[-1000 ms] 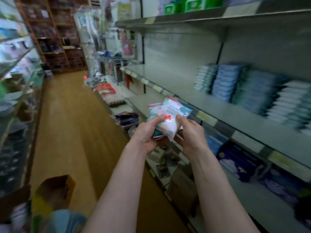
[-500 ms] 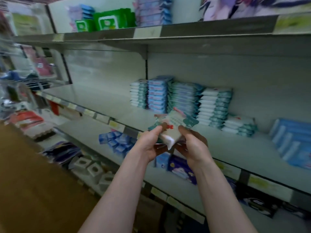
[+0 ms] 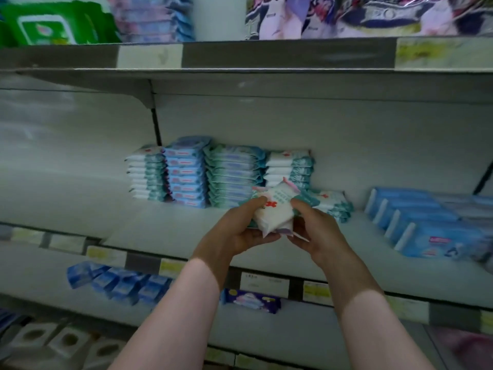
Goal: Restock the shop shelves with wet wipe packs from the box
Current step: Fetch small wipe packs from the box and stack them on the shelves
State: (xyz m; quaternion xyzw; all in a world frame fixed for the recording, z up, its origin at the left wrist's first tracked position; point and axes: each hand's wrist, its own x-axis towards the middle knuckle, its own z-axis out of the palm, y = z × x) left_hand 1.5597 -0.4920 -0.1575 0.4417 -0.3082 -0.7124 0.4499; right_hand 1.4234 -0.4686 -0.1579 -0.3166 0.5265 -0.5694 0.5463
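Head view: the middle shelf (image 3: 80, 206) carries four tall stacks of wet wipe packs (image 3: 232, 174) side by side against its back wall. Just right of them lies a low stack (image 3: 334, 205) of white and teal packs. Toward the shelf's right end, blue packs (image 3: 426, 225) stand in a row on edge. The upper shelf (image 3: 266, 53) holds green packs (image 3: 53, 22) at its left end and blurred pink and purple packets further right. On the lower shelf (image 3: 306, 332), small blue packs (image 3: 120, 284) lie near the left and one purple pack (image 3: 250, 300) sits near the front edge.

Both bare forearms reach up and forward from the bottom of the frame and meet over the front part of the middle shelf. The left grip (image 3: 240, 231) is curled, thumb on top and fingers underneath. The right grip (image 3: 317, 231) is curled the same way from the other side. Between them they hold a white wet wipe pack (image 3: 274, 209) with a red mark, tilted, its near corner pointing down. It hangs clear of the shelf, in front of the low stack and the rightmost tall stack. Teal and lilac edges show under it; whether those are further packs I cannot tell.
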